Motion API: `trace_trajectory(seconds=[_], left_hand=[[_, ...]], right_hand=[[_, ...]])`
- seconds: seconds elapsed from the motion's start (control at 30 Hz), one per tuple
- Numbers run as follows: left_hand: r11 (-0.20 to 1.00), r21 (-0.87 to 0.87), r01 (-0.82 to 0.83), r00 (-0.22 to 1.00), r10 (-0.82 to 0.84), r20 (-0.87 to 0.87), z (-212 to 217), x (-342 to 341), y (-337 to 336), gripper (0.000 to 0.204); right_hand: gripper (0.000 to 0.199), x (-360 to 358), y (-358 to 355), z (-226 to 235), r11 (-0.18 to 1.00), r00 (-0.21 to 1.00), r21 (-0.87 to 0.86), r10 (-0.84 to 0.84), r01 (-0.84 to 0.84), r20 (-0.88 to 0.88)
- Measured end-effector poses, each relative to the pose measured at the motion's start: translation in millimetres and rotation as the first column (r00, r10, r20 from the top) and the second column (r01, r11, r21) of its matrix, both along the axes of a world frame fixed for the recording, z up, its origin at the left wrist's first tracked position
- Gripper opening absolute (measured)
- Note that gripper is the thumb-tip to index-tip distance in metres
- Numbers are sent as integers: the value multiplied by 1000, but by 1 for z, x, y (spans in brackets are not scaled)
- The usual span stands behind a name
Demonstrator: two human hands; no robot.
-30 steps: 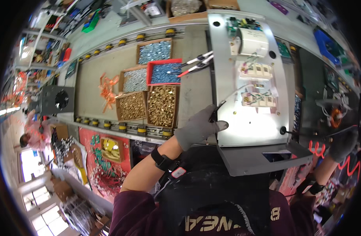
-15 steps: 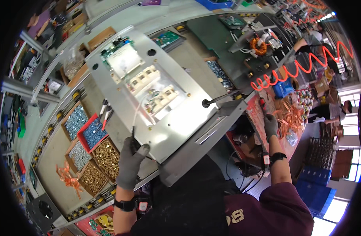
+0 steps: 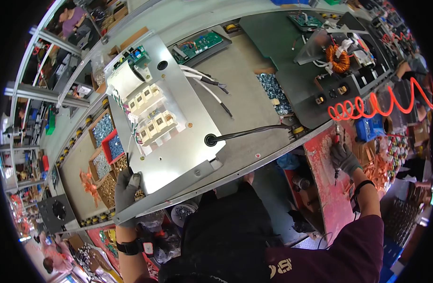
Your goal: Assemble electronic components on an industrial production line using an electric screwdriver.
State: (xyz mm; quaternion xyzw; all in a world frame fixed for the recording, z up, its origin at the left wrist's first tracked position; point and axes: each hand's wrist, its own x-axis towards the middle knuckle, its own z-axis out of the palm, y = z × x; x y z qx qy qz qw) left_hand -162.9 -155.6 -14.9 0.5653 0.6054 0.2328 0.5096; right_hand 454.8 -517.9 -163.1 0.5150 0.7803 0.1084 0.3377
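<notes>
My left hand [image 3: 127, 188], in a grey glove, grips the lower left corner of a silver sheet-metal chassis panel [image 3: 174, 165], thumb on its face. The panel lies tilted across the bench and bears a white block [image 3: 127, 81], cream terminal modules [image 3: 156, 127] and a small green circuit board [image 3: 137, 55]. A black cable [image 3: 254, 131] runs out of its grommeted hole to the right. Over the red table, my gloved right hand [image 3: 345, 159] closes around a slim screwdriver with a red and black body [image 3: 337, 139]; its thin bit points down below the fingers.
An orange coiled hose [image 3: 367, 111] hangs at the right. Boxes of screws [image 3: 103, 129] stand left of the panel, another screw box [image 3: 273, 92] beyond it. A dark green plate [image 3: 292, 70] carries a copper coil [image 3: 338, 59]. Copper-coloured strips [image 3: 379, 162] lie on the red table.
The panel has shifted left and down with my left hand, turning slightly. My right hand has moved right and its fingers are now around the screwdriver. The view has shifted too.
</notes>
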Motion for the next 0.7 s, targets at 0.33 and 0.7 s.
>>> trace_trajectory(seconds=[0.33,0.7], left_hand=[[965,120,-235,915,261,-308,-69,-113,-6,33],[991,-72,-114,384,-23,-923,-172,-303,65,29]], right_hand=[[33,-49,79,52,906,884,-280,-389,316,-261],[65,-367,126,154,694,232,-448,-654,565,-721]])
